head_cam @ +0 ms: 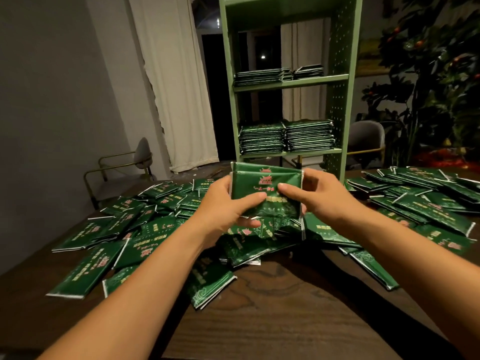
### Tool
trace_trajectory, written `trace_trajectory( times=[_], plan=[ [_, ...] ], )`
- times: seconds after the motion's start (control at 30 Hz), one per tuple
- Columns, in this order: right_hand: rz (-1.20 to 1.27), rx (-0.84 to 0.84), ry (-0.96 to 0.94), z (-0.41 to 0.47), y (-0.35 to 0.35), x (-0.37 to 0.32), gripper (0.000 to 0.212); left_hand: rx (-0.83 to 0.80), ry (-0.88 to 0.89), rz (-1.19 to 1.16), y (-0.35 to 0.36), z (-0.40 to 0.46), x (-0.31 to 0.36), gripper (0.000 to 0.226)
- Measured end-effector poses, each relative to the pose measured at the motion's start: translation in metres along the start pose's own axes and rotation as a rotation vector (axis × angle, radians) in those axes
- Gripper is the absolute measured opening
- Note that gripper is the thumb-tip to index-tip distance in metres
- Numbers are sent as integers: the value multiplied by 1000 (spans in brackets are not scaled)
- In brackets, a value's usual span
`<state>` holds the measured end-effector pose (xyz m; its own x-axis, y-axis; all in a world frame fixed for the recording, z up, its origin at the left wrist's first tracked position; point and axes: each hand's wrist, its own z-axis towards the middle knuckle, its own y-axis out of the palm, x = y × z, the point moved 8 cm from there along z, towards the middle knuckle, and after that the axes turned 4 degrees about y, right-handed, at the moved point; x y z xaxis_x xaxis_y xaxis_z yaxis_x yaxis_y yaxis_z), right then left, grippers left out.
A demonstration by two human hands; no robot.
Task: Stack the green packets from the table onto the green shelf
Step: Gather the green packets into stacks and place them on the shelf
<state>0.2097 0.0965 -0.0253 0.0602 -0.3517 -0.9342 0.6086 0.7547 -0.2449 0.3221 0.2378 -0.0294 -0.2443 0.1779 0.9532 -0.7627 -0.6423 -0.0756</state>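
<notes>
gripping a small bundle of green packets (267,189) by its side edges, both hands' fingers (248,200) pinched it above the worktop (285,307). the packets looked light, glossy and likely slippery.

glossy foil packets (267,193), matt wood table (272,315)

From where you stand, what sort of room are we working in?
Probably a home or small shop room, not a warehouse: a dark wooden table strewn with green packets, a green shelf, cream curtains, upholstered chairs and a fruiting potted plant.
</notes>
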Motion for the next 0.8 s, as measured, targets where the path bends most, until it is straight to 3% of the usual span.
trace_trajectory(
  times=[0.13, 0.2, 0.27, 0.37, 0.43, 0.57, 0.67, 0.8],
  plan=[
    [83, -51, 130, -6, 27, 18, 46, 200, 42, -85, -26, -11, -8, 10],
    [-216, -100, 93, -15, 45, 21, 36, 316, 40, -128, -45, -19, -16, 5],
    [-590, -151, -25, -28, 67, 20, 39, 391, 32, -111, -60, -26, -23, 5],
    [-931, -289, -172, -51, 109, 14, 84, 471, 41, -67, -80, -36, -29, 8],
    [-1063, -354, -157, -62, 133, 19, 111, 509, 47, -56, -89, -41, -31, 8],
    [-1147, -408, -33, -70, 166, 30, 136, 536, 46, -16, -99, -47, -36, 7],
    [-1165, -383, 10, -64, 170, 34, 126, 540, 49, 15, -103, -51, -42, 6],
    [-1200, -305, -72, -59, 161, 25, 76, 545, 57, 42, -102, -51, -46, 8]
  ],
)
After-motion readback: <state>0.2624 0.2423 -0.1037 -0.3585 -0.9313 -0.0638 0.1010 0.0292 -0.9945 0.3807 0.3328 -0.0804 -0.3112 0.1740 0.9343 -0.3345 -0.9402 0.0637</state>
